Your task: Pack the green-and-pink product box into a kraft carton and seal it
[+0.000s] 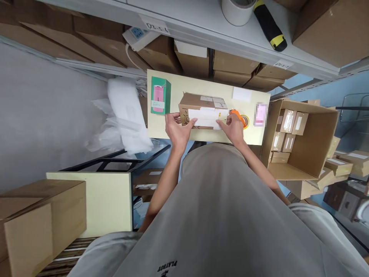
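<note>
A small brown cardboard box (198,103) lies on the pale yellow table (207,135), with a white label (205,117) across its near side. My left hand (178,127) grips the box's left end, thumb on the label's edge. My right hand (234,129) presses its fingers flat against the label's right end. An orange tape dispenser (241,116) lies just behind my right hand.
A green box with a pink item (160,95) stands at the table's left, a white slip (242,94) and a pink item (261,114) at its right. An open carton of small boxes (302,134) sits to the right, white plastic bags (127,115) to the left, shelves with cartons behind.
</note>
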### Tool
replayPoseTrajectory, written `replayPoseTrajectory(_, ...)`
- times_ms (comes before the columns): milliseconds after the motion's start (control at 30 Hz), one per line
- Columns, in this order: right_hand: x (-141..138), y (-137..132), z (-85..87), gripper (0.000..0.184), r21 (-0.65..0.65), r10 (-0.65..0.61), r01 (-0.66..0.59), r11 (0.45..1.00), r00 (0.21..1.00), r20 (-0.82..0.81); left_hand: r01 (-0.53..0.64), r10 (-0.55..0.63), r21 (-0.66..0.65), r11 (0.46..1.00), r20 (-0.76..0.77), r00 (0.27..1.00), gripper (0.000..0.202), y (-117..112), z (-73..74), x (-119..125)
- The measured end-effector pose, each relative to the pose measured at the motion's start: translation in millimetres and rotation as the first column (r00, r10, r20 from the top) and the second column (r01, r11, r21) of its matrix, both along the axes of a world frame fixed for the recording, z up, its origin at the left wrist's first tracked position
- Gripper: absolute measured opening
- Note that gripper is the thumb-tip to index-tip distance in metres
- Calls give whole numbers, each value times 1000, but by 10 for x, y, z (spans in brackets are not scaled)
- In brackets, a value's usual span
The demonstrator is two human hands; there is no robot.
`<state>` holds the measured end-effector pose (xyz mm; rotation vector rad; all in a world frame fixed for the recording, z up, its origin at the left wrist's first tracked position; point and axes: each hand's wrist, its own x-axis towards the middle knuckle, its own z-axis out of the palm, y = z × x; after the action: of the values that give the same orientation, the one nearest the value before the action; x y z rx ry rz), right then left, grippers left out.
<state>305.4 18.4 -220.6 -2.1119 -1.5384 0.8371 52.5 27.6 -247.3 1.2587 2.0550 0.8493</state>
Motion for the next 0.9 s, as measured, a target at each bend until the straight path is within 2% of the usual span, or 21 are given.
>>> replayPoseTrajectory(300,-115,1,-134,34,-78,27,-14,997,987,159,-12,12,76,997,-8,1000,57,-79,-134,118)
replayPoseTrajectory(400,-124,0,-168,34,-58,49,-37,998,974,223,-27,25,71,997,24,999,56,-121,-171,131)
replayPoseTrajectory(533,-93,-16,-217,37,-15,119,-120,993,946,303,-54,48,74,996,78,996,57,-123,-276,108)
replayPoseTrajectory(633,-50,-41,-266,41,-65,227,-218,974,904,363,-85,64,98,992,200,978,57,-100,-424,82)
replayPoseTrajectory(767,8,-83,-380,43,-269,442,-359,893,809,388,-71,64,4,997,408,911,52,-138,-669,53)
replayPoseTrajectory(900,69,-167,-549,39,-469,624,-454,758,714,317,-42,93,-136,990,400,912,50,-323,-862,26)
